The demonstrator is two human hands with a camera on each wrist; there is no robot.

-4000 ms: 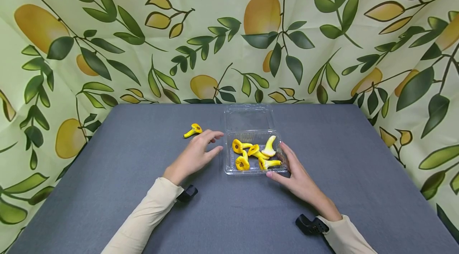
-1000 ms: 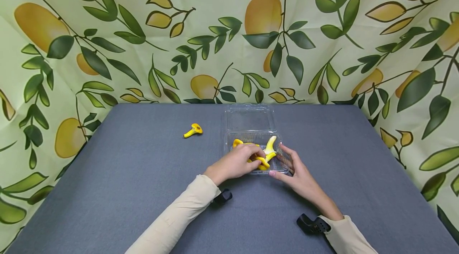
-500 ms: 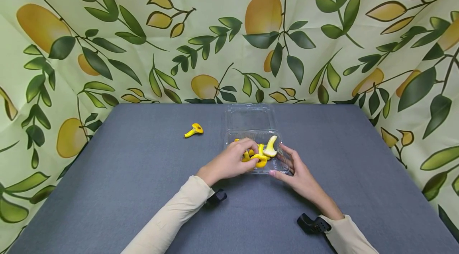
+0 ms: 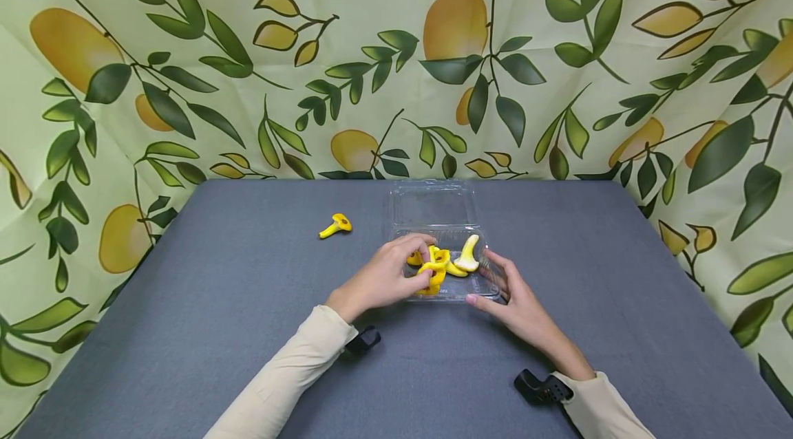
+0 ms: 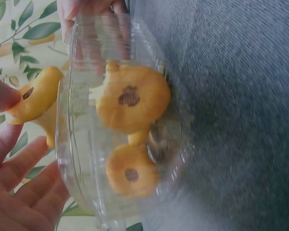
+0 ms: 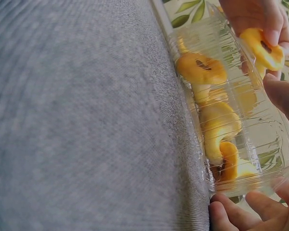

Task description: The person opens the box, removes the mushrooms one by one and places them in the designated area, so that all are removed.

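Observation:
My left hand (image 4: 385,272) pinches a yellow mushroom (image 5: 38,98) between thumb and fingertips, over the left part of a clear plastic clamshell box (image 4: 473,285). In the right wrist view the held mushroom (image 6: 263,49) shows above the box rim, its cap with a dark centre. Several more mushrooms lie inside; a pale-stemmed one (image 4: 467,254) rests at the right, others are partly covered by the left hand. My right hand (image 4: 519,308) grips the box's right side, thumb at the front corner and fingers along the end wall.
Behind the box its hinged lid (image 4: 431,207) lies open toward the back edge of the grey table (image 4: 248,274). One loose yellow mushroom (image 4: 335,226) lies on the cloth to the left. A leaf-and-fruit patterned curtain (image 4: 396,95) hangs behind.
From left of the box, my left hand has moved in over it and taken hold of a mushroom, then shifted left with it. My right hand stays on the box.

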